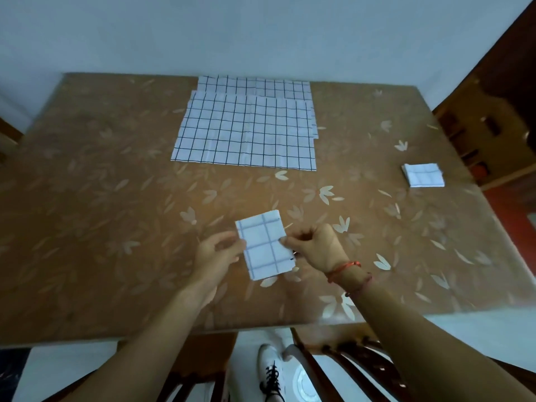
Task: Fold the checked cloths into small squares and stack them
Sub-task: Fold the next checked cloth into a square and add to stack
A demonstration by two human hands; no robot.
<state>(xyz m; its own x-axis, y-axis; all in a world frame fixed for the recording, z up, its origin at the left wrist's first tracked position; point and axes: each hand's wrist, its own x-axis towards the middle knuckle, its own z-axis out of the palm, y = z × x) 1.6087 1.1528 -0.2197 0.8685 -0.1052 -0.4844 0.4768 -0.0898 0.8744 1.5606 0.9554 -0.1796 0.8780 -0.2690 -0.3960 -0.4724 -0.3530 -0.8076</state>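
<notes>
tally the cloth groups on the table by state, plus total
Flat pile: 1
Cloth being folded: 1
Folded stack: 1
Total: 3

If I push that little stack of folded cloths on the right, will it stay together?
Probably not neatly: the stack of folded cloths shows loose layers with offset edges, so a push would likely shear it. It looks light and soft, so lift it pinched through all layers. The table looks glossy, so it may slide easily.
</notes>
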